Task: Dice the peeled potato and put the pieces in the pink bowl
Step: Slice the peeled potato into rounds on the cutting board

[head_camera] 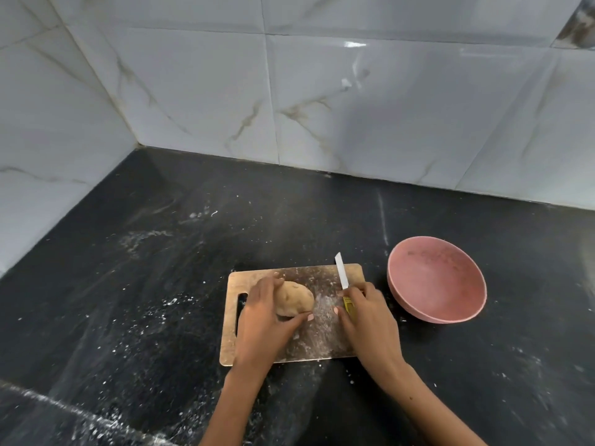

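Two hands: both over the cutting board
Left grip: curled round the whole peeled potato on the board
Right grip: clasping the knife
Pink bowl: right of the board, on the dark surface

walls: white marble-look tiles, glossy (meeting at a corner) | countertop: black stone, white-speckled
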A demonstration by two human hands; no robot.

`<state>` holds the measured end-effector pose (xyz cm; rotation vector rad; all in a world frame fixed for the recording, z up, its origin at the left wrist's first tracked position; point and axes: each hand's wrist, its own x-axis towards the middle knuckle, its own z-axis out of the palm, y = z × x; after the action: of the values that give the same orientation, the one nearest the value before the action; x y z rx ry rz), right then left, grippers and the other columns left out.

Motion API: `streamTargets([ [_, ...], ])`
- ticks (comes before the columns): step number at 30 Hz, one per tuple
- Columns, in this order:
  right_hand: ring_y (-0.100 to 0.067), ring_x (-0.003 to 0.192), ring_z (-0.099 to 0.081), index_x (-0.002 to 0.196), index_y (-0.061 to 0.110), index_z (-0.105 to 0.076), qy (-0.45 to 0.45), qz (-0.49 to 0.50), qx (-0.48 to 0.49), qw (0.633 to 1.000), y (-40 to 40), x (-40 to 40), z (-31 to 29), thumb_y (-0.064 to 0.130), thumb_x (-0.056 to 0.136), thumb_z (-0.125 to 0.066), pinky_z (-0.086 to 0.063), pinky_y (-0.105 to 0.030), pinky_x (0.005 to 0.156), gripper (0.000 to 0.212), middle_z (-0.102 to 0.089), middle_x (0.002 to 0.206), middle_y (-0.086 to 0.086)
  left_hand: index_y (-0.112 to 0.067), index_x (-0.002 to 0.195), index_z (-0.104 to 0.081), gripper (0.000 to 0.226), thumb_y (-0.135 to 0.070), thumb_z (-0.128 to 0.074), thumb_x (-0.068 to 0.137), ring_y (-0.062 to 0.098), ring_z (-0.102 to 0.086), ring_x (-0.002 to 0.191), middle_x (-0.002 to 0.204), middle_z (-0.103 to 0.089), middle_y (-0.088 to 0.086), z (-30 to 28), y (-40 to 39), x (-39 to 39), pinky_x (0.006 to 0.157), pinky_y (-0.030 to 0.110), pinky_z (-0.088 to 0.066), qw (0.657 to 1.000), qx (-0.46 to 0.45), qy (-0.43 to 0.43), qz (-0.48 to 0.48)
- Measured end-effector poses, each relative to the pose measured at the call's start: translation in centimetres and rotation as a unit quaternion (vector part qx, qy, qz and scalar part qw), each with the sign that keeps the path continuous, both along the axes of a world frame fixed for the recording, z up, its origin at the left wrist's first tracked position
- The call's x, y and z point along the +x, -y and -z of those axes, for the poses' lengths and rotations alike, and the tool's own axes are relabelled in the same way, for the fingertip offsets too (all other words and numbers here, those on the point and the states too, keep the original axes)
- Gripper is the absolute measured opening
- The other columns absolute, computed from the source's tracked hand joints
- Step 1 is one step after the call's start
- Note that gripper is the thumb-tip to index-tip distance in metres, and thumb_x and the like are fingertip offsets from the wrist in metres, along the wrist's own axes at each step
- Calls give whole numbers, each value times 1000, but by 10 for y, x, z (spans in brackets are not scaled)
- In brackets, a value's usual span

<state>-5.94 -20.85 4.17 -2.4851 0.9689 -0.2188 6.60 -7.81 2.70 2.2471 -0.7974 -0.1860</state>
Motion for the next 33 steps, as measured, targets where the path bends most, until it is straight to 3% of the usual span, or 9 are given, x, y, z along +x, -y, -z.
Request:
streamTargets([
  [7, -17, 100, -57, 114, 17, -57, 22, 1, 19, 1000, 4, -1, 6, 23, 89, -63, -49, -32, 80, 26, -51, 120, 3, -17, 91, -53, 58, -55, -83, 59, 16, -52, 88, 92, -57, -5, -15, 8, -5, 67, 29, -44, 995, 58, 69, -30],
  [11, -8, 81, -58, 96, 20, -59, 84, 17, 94, 992, 4, 2, 7, 13, 78, -74, -52, -31, 73, 24, -58, 98, 10, -18, 83, -52, 49, -57, -78, 67, 13, -52, 80, 85, -59, -6, -33, 13, 4, 59, 28, -36, 992, 105, 32, -53],
  [16, -3, 67, -59, 93, 26, -62, 95, 58, 183, 977, 4, 5, 7, 11, 73, -77, -52, -25, 69, 29, -62, 73, 12, -20, 116, -67, 39, -46, -64, 87, 12, -64, 94, 105, -71, -2, -39, 17, 19, 77, 26, -50, 995, 94, -15, -30],
  [20, -4, 70, -60, 91, 22, -68, 74, 59, 240, 966, 6, 4, 7, 15, 77, -77, -49, -17, 65, 19, -64, 75, 10, -33, 142, -44, 46, -43, -48, 98, 13, -58, 91, 106, -62, 0, -40, 19, 26, 70, 22, -40, 989, 147, 11, 11],
  [22, -7, 71, -59, 89, 18, -69, 96, 88, 340, 931, 9, 4, 3, 13, 79, -76, -45, -16, 62, 14, -64, 78, 5, -44, 145, -33, 44, -40, -39, 102, 11, -53, 81, 103, -51, -2, -41, 19, 28, 63, 21, -35, 981, 185, 40, 42],
  [25, -15, 70, -58, 93, 11, -69, 112, 134, 521, 835, 13, 4, -2, 12, 85, -70, -48, -26, 61, 8, -62, 79, -4, -46, 140, -41, 39, -34, -36, 104, 9, -53, 80, 110, -51, -4, -44, 20, 31, 57, 18, -32, 979, 194, 43, 50],
  [27, -15, 65, -55, 94, 9, -69, 117, 141, 586, 790, 16, 3, -5, 13, 89, -65, -47, -28, 60, 8, -60, 75, -6, -42, 138, -46, 37, -38, -40, 102, 9, -52, 81, 112, -52, -4, -44, 23, 30, 59, 19, -33, 981, 189, 30, 43],
  [30, -21, 74, -57, 96, 8, -69, 128, 134, 622, 761, 18, 2, -9, 15, 92, -60, -49, -33, 70, 12, -64, 80, -12, -39, 133, -50, 44, -50, -56, 91, 11, -52, 84, 110, -53, -3, -40, 23, 30, 70, 24, -38, 988, 153, -25, 22],
  [33, -15, 69, -62, 104, 7, -64, 134, 125, 644, 743, 14, 3, -15, 16, 97, -53, -53, -25, 58, 16, -67, 78, -9, -38, 123, -58, 45, -42, -72, 81, 15, -57, 96, 107, -56, -7, -33, 20, 33, 85, 36, -52, 990, 41, -136, -12],
])
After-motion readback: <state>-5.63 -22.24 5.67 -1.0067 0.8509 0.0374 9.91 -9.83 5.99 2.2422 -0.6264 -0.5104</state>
